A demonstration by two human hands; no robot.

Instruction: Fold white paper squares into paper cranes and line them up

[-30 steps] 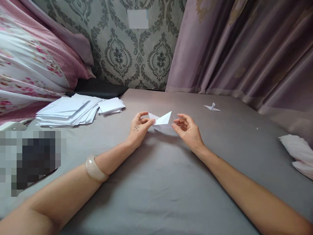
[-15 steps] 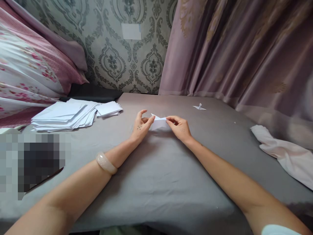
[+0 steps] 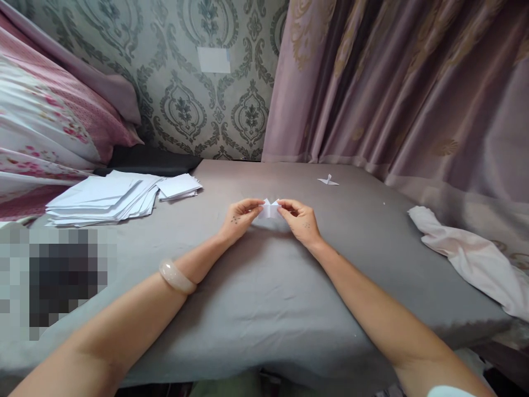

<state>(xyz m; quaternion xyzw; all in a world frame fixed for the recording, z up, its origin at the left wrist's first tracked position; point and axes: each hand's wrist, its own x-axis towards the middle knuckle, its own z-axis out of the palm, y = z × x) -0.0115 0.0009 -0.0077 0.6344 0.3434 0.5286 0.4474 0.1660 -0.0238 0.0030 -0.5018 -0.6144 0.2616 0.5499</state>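
A small folded piece of white paper is held up just above the cloth, two pointed tips showing along its top edge. My left hand pinches its left side between thumb and fingers. On the right side, my right hand grips it the same way. A pale bangle circles my left wrist. Farther back on the right lies a small folded white paper figure with an upright point, touched by neither hand.
Stacked white paper sheets lie at the back left beside a smaller paper pile. A black folded item rests behind them. Crumpled pale cloth lies on the right of the grey-covered table. Curtains hang behind.
My left fingers, partly raised before, have closed onto the paper's left side. The paper now shows two tips instead of one slanted point. The view has shifted slightly.
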